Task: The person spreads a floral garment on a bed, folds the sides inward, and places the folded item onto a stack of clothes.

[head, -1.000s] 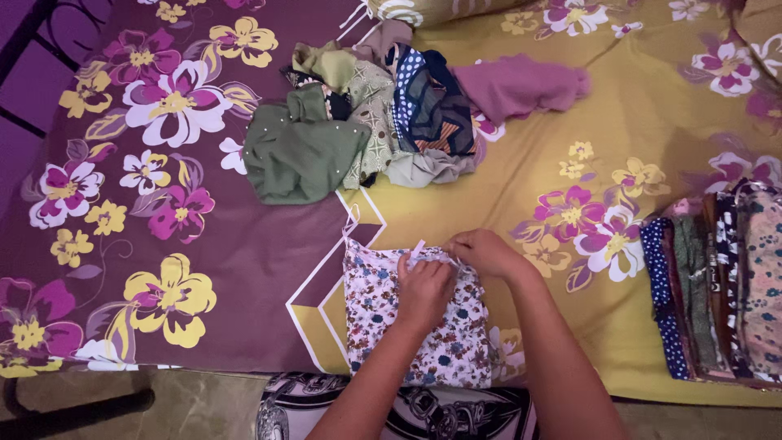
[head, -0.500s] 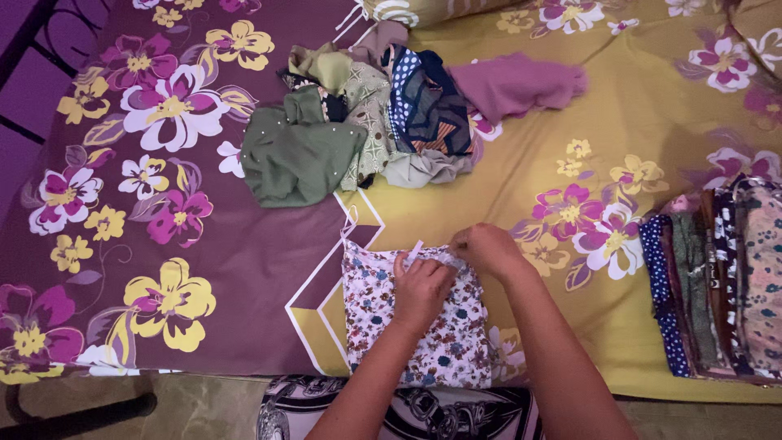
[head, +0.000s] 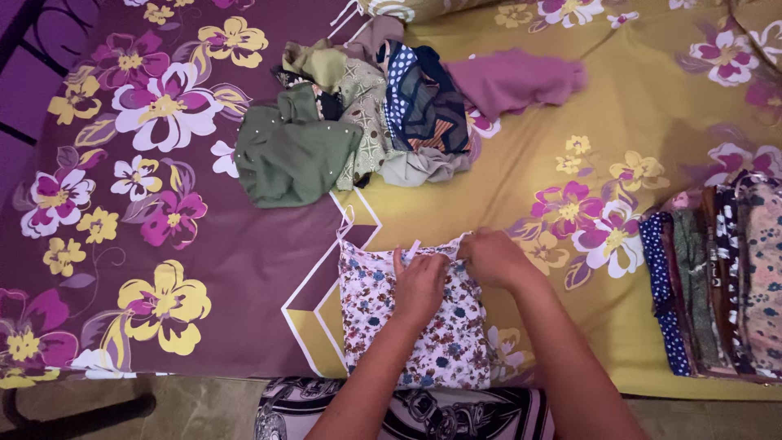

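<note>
A white floral garment (head: 383,326) with thin straps lies flat on the bedsheet (head: 244,261) near the bed's front edge. My left hand (head: 419,285) presses down on its upper middle, fingers closed over a fold near a strap. My right hand (head: 491,255) grips the garment's top right corner. Both forearms reach in from the bottom of the view.
A heap of unfolded clothes (head: 366,114), green, patterned and pink, lies at the back middle. A row of folded clothes (head: 717,285) sits at the right edge. A pillow (head: 423,8) is at the top. A black and white patterned cloth (head: 407,411) shows below the bed's front edge.
My right hand has moved slightly right and forward, pulling the top edge of the floral garment with it. My left hand stays pressed on the garment.
</note>
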